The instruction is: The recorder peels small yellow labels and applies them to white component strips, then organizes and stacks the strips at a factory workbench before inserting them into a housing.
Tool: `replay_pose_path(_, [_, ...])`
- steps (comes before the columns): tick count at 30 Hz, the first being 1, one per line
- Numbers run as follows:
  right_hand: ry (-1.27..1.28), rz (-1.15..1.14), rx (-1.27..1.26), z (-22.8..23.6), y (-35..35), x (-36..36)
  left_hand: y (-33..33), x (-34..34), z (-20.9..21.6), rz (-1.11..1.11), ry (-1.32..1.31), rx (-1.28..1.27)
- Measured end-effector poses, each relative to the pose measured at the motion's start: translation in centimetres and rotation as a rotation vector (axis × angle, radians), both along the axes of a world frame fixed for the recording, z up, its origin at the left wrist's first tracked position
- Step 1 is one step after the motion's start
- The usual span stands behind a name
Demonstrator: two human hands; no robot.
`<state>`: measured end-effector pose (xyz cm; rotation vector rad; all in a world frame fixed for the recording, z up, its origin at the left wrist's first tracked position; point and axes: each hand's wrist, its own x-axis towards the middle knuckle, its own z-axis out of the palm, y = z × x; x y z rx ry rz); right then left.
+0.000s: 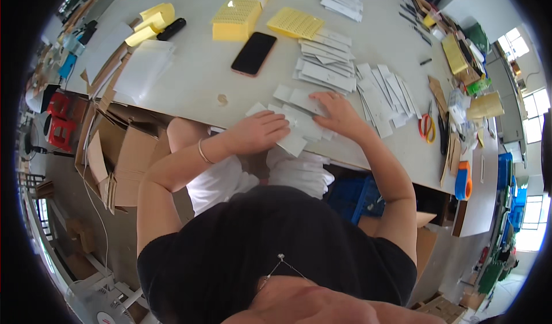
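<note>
A loose spread of white cards (296, 121) lies at the near edge of the table in front of me. My left hand (259, 133) rests palm down on the left side of the spread, its fingers stretched out. On the right side, my right hand (340, 116) touches the cards with its thumb and fingers apart. Just beyond are overlapping stacks of white cards (326, 65), with a fanned row of white cards (386, 97) to the right. Yellow printed sheets (294, 22) lie at the far end of the stacks. What lies under my palms is hidden.
A black phone (253, 54) lies left of the stacks, near a yellow block of sheets (237, 19). Orange-handled scissors (426, 128) and a tape roll (486, 106) are at the right. White paper (144, 68) lies at left, above an open cardboard box (135, 163).
</note>
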<state>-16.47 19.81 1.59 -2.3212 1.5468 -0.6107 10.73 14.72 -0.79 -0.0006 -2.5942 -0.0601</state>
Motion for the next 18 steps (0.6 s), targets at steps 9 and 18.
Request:
replay_pose_path(9, [0.003, -0.046, 0.157, 0.7, 1.1, 1.2, 0.6, 0.4, -0.4, 0.111, -0.157, 0.151])
replay_pose_path(18, [-0.064, -0.028, 0.124, 0.6, 1.5, -0.1, 1.2, -0.9, 0.2, 0.176, -0.192, 0.021])
